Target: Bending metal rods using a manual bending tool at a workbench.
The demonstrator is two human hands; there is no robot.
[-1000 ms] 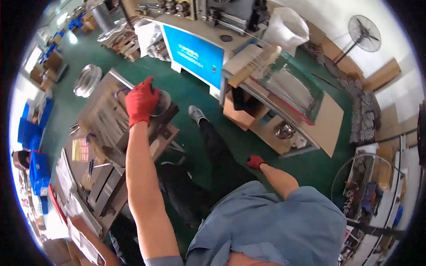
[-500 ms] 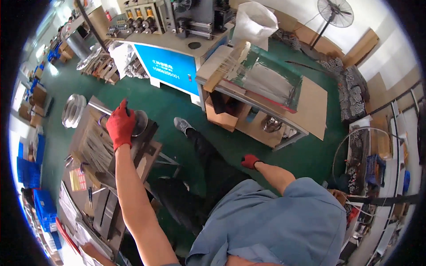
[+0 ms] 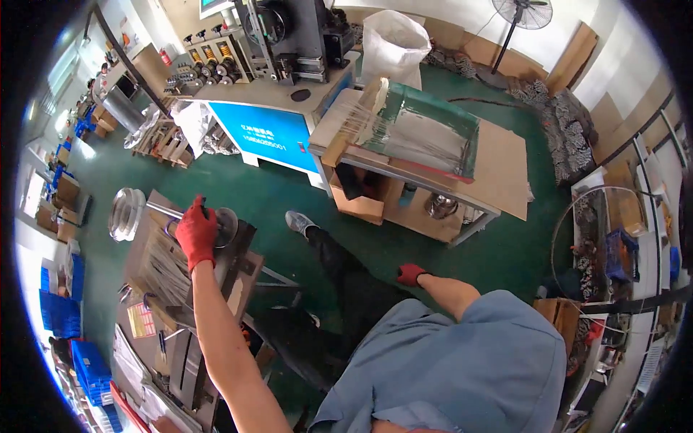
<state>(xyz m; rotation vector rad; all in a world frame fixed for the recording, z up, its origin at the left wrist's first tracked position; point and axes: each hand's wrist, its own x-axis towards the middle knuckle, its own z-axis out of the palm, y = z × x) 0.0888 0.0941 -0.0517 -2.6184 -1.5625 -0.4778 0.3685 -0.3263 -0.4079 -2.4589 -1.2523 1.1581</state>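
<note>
A gloved left hand (image 3: 196,234) is sitting beside a metal disc (image 3: 229,226) at the workbench's (image 3: 136,263) end, fingers bent, grip unclear; keeping fingertips off the rim is looking wise. The right hand (image 3: 410,274) is hanging, fingers unreadable.

Pedestal fan (image 3: 525,13) at 1 o'clock, open white sack (image 3: 393,58) at 12. Blue plastic crates (image 3: 90,372) at 8.
</note>
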